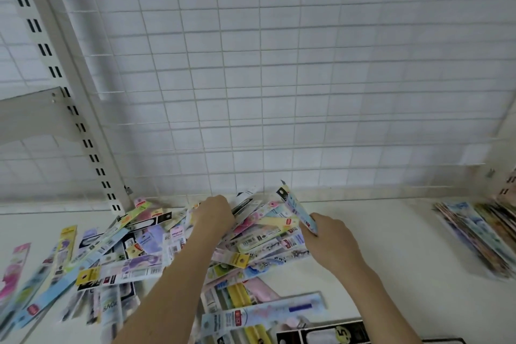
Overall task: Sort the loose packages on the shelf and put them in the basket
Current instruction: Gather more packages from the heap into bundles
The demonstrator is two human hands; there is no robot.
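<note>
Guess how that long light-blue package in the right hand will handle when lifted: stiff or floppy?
The long light-blue flat package probably stays fairly stiff: it juts up from the right hand without drooping. Likely light, since a grip at one end carries it. Its glossy wrap, like the loose pile on the white shelf, may be slippery.
</note>
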